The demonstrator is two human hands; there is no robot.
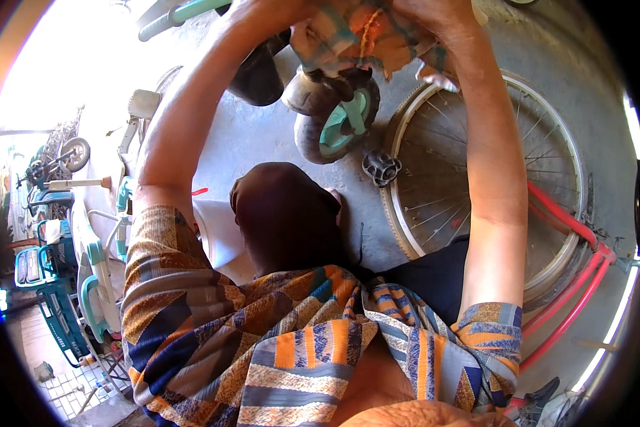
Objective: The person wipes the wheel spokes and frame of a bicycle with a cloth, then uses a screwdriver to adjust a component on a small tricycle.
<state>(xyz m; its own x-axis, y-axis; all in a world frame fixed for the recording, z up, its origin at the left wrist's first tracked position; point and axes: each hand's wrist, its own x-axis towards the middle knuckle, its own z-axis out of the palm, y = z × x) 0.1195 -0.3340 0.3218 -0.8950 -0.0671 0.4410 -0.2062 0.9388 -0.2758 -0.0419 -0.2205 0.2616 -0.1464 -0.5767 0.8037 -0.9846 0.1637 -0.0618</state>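
Note:
Both my arms reach up to the picture's top edge. My left hand (283, 7) and my right hand (434, 13) are mostly cut off there, and their fingers do not show. Between them is a crumpled checked cloth (348, 39) in brown, orange and dull green, next to both hands. Whether either hand grips it is hidden. Just below the cloth stands a small black-tyred wheel with a teal hub (348, 121), with a dull rounded part against its upper left. Left of that is a dark rounded part (257, 80).
On the right, a spoked bicycle wheel (403, 193) and red frame tubes (569, 313) lie by my right arm; a pedal (382, 168) is at the wheel's rim. A white container (219, 231) is beside my knee. A teal handle bar (181, 18) and teal vehicles (56, 313) are left.

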